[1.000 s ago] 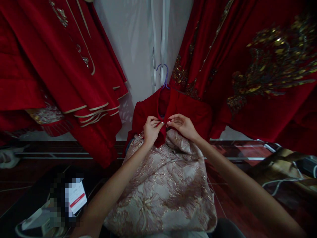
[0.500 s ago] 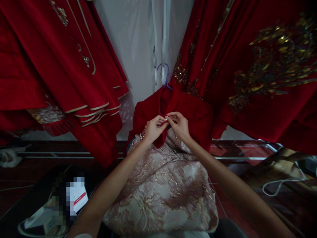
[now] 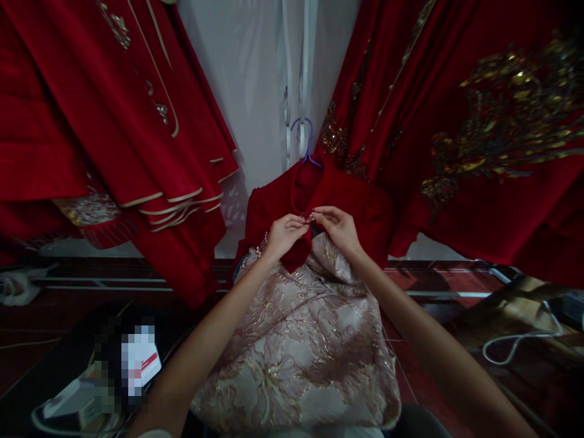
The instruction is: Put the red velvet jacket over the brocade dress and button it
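Note:
A red high-collared garment [image 3: 269, 207] hangs from a purple hanger [image 3: 309, 143] in front of me. My left hand [image 3: 286, 236] is closed in a pinch on the garment's front edge below the neck opening. Opposite it, my right hand [image 3: 338, 230] pinches a small shiny button [image 3: 311, 217], gold or pearly, right at the left fingertips. Its exact shape is too small to make out. Pale floral brocade cloth [image 3: 292, 347] with a metallic sheen spreads beneath my forearms. Beaded strands [image 3: 261, 244] show beside my left wrist.
Red garments [image 3: 150, 121] with cream piping hang at the left. More red cloth with gold sequin embroidery [image 3: 506, 115] hangs at the right. A lit, partly pixelated phone [image 3: 148, 359] lies low on the left. A white cable [image 3: 506, 350] loops at the right.
My right hand has shifted slightly right, and the shiny button now shows more between the fingertips. My left hand has barely moved.

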Demonstrator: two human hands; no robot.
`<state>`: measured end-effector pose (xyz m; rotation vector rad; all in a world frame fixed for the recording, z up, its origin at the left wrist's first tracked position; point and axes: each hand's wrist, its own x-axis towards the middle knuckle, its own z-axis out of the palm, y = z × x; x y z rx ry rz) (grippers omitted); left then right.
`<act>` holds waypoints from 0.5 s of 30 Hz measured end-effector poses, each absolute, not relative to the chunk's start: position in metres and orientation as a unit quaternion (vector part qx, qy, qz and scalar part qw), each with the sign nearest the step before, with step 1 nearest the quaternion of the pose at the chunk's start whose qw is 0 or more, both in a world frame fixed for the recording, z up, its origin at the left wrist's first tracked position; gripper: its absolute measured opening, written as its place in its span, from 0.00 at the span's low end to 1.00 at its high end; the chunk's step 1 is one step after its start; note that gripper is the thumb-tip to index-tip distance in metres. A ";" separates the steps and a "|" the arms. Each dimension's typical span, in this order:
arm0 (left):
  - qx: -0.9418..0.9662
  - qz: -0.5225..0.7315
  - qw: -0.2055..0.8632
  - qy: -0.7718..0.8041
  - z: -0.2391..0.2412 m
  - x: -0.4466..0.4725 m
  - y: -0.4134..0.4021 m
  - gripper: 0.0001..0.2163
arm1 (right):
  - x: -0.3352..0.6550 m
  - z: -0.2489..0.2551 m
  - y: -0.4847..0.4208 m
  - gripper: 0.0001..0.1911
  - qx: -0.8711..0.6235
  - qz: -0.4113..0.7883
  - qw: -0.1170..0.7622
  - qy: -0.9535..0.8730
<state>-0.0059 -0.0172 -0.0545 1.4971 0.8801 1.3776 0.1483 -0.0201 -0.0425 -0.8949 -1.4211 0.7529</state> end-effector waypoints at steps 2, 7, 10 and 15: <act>0.576 0.552 0.483 0.361 -0.057 -0.006 -0.017 0.10 | 0.146 -0.046 -0.018 0.15 -0.383 0.320 0.598 -0.627; 0.585 0.548 0.474 0.364 -0.060 -0.008 -0.016 0.10 | 0.144 -0.049 -0.018 0.14 -0.387 0.300 0.583 -0.648; 0.624 0.548 0.420 0.366 -0.059 -0.007 -0.015 0.10 | 0.145 -0.049 -0.021 0.14 -0.391 0.282 0.569 -0.667; 0.674 0.535 0.339 0.379 -0.053 -0.007 -0.019 0.06 | 0.149 -0.049 -0.023 0.14 -0.400 0.242 0.547 -0.695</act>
